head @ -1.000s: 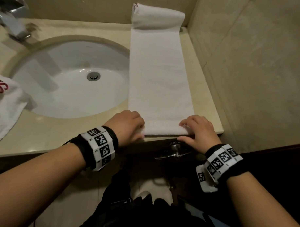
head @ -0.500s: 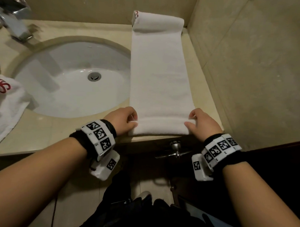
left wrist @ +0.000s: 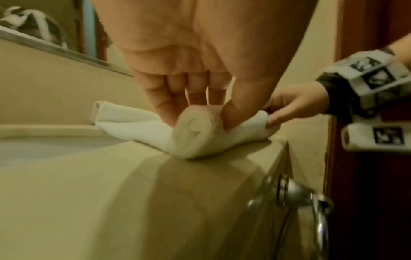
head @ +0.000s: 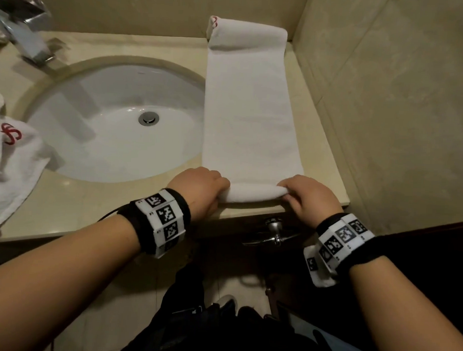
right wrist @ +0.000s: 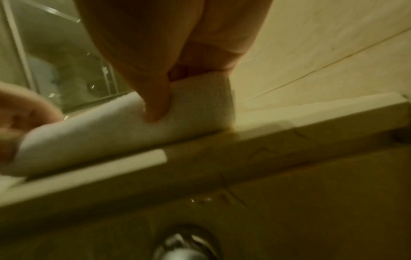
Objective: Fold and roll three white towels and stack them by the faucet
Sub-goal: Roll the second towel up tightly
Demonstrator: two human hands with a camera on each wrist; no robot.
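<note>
Beige stone counter (head: 313,141) runs from the basin (head: 116,124) on the left to a tiled side wall (head: 385,102) on the right, with a back wall behind. On the strip between basin and side wall lies a long white towel (head: 249,110), folded narrow and stretched from the back wall to the front edge. Its near end is wound into a small roll (head: 253,193) lying just inside the counter's front edge. The left hand (head: 201,190) grips the roll's left end; in the left wrist view its fingers (left wrist: 164,102) curl over the top and the thumb presses in at the near side, the spiral of the roll showing between them. The right hand (head: 309,197) grips the right end, thumb (right wrist: 156,98) pressed into the near face of the roll and fingers over the top. The towel's far end rides up against the back wall in a rounded fold. Its left edge overlaps the basin rim; a bare band of counter separates its right edge from the side wall. The flat length ahead of the roll lies smooth. A faucet (head: 25,42) stands at the far left corner, well apart from the towel. A second white towel (head: 7,162) with a red mark lies crumpled at the left edge.
</note>
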